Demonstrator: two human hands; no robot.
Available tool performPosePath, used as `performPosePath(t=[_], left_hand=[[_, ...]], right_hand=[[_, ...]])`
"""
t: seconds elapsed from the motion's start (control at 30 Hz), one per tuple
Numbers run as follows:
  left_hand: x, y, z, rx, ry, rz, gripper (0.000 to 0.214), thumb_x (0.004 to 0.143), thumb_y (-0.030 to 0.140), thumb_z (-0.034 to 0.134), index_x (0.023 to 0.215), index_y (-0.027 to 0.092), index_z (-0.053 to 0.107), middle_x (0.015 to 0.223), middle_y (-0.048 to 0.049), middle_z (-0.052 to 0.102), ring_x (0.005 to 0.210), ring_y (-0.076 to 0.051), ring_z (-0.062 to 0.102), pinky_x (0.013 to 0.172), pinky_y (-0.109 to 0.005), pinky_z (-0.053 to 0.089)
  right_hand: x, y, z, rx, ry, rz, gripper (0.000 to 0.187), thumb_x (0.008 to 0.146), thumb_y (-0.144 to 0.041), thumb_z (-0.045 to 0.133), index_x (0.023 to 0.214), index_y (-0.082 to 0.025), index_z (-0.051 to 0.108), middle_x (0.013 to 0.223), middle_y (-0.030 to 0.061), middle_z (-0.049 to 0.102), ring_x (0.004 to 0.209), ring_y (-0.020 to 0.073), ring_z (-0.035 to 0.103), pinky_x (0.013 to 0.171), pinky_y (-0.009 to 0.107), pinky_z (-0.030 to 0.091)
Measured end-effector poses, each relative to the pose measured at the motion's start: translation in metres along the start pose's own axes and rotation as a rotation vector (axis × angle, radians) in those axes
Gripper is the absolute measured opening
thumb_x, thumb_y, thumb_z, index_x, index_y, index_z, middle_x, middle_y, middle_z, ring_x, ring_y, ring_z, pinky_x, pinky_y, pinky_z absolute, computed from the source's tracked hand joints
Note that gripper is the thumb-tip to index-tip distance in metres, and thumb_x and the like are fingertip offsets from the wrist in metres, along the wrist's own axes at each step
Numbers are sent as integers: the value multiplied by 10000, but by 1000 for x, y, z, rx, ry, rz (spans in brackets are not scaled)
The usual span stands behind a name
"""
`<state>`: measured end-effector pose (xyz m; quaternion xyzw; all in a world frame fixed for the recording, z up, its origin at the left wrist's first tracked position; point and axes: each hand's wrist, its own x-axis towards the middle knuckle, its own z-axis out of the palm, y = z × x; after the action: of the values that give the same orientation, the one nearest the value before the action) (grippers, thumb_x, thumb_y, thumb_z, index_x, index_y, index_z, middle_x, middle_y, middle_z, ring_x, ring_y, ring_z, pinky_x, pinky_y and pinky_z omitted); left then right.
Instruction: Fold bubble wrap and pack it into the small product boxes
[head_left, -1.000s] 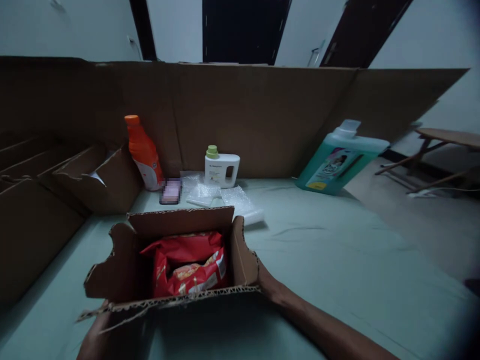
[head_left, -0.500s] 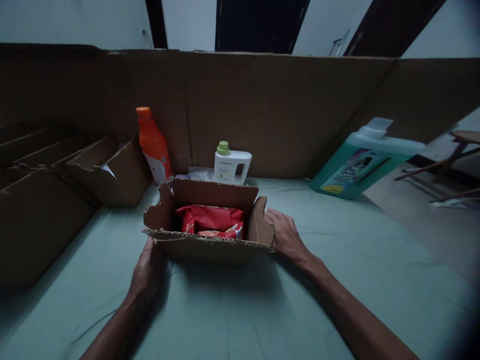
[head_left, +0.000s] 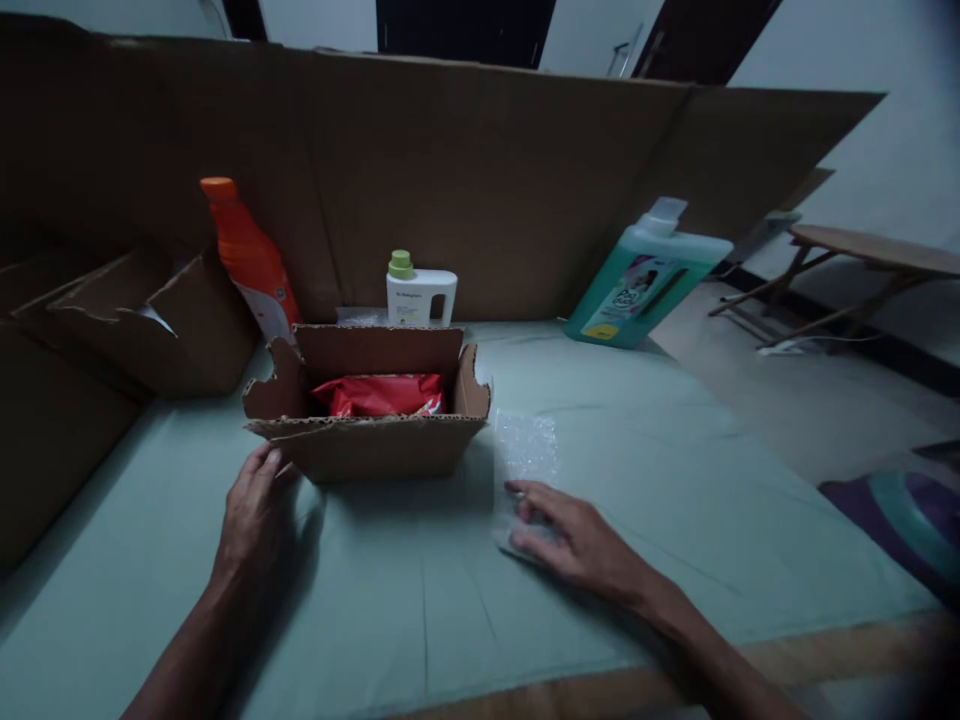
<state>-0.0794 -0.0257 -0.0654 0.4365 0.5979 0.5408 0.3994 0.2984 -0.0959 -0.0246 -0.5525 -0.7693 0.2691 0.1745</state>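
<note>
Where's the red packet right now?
In the head view, the red packet is left of centre, inside the open cardboard box, with the white bottle standing behind the box.

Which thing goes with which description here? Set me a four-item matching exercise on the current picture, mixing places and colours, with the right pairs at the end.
Things
1. Red packet
2. Front piece of bubble wrap
3. White bottle
4. Teal bottle

Descriptions
A. Partly beneath the right hand
B. Farthest right of the bottles
C. Inside the open cardboard box
D. Topped with a lime-green cap

Right pairs: 1-C, 2-A, 3-D, 4-B
</note>
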Motion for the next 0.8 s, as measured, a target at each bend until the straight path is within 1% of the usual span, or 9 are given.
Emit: performPosePath(t=[0.07, 0.17, 0.27, 0.37, 0.43, 0.5, 0.63, 0.73, 0.8], left_hand=[[-11, -2, -3, -76, 69, -46, 491, 894, 564, 588, 1266, 244, 609, 1297, -77, 657, 1236, -255, 595, 1052, -384, 458], [-25, -7, -6, -112, 89, -62, 558, 849, 540, 648, 1305, 225, 582, 1393, -108, 596, 1355, -283, 509, 1158, -450, 353], [-28, -6, -4, -71, 6, -8, 678, 798, 498, 691, 1390, 223, 507, 1484, -123, 522, 1387, -302, 473, 1152, -459, 358], [-24, 1, 6, -7, -133, 77, 749, 756, 445, 708, 1422, 210, 459, 1428, -125, 564, 1329, -297, 520, 1061, -415, 447], [-17, 7, 17, 59, -155, 104, 711, 770, 414, 673, 1413, 200, 458, 1336, -119, 619, 1248, -284, 574, 988, -392, 489], [-4, 11, 30, 118, -127, 135, 639, 802, 383, 615, 1395, 188, 477, 1289, -118, 641, 1198, -273, 600, 964, -389, 497], [37, 15, 60, 151, -116, 207, 587, 808, 298, 551, 1377, 162, 502, 1293, -123, 638, 1192, -260, 601, 1029, -403, 463], [58, 12, 74, 155, -138, 194, 659, 797, 263, 559, 1440, 181, 446, 1342, -120, 610, 1163, -246, 617, 1014, -398, 484], [53, 6, 73, 169, -130, 178, 735, 782, 271, 608, 1483, 191, 403, 1407, -137, 559, 1207, -270, 591, 1022, -423, 483]], right_hand=[[-6, -17, 11, 80, -96, -66, 300, 881, -461, 670, 1063, -222, 665, 1389, 121, 633, 1227, 283, 630, 997, 442, 520], [3, -27, 13, 178, -34, -111, 342, 914, -479, 627, 1145, -231, 667, 1350, 111, 656, 1247, 279, 610, 1037, 465, 490], [32, -20, 9, 232, 111, -53, 340, 920, -429, 595, 1179, -217, 656, 1241, 113, 703, 1126, 265, 666, 922, 422, 542], [72, -10, 15, 231, 149, -38, 522, 819, -372, 686, 1301, -186, 606, 1222, 129, 711, 1051, 269, 694, 797, 366, 563], [98, -7, 22, 218, 165, -23, 555, 791, -320, 698, 1316, -168, 603, 1149, 119, 742, 964, 252, 717, 735, 322, 562], [124, -4, 26, 200, 194, -5, 483, 810, -274, 663, 1276, -154, 630, 1054, 100, 767, 881, 231, 726, 713, 297, 558], [169, 5, 17, 147, 256, 19, 403, 838, -218, 602, 1232, -150, 650, 1101, 99, 762, 927, 224, 724, 782, 297, 556], [179, 20, 4, 83, 282, 37, 425, 863, -229, 577, 1279, -158, 626, 1217, 108, 729, 1026, 233, 709, 845, 317, 552], [165, 35, -4, 25, 288, 49, 424, 878, -285, 581, 1281, -162, 632, 1269, 120, 705, 1105, 259, 682, 901, 354, 539]])
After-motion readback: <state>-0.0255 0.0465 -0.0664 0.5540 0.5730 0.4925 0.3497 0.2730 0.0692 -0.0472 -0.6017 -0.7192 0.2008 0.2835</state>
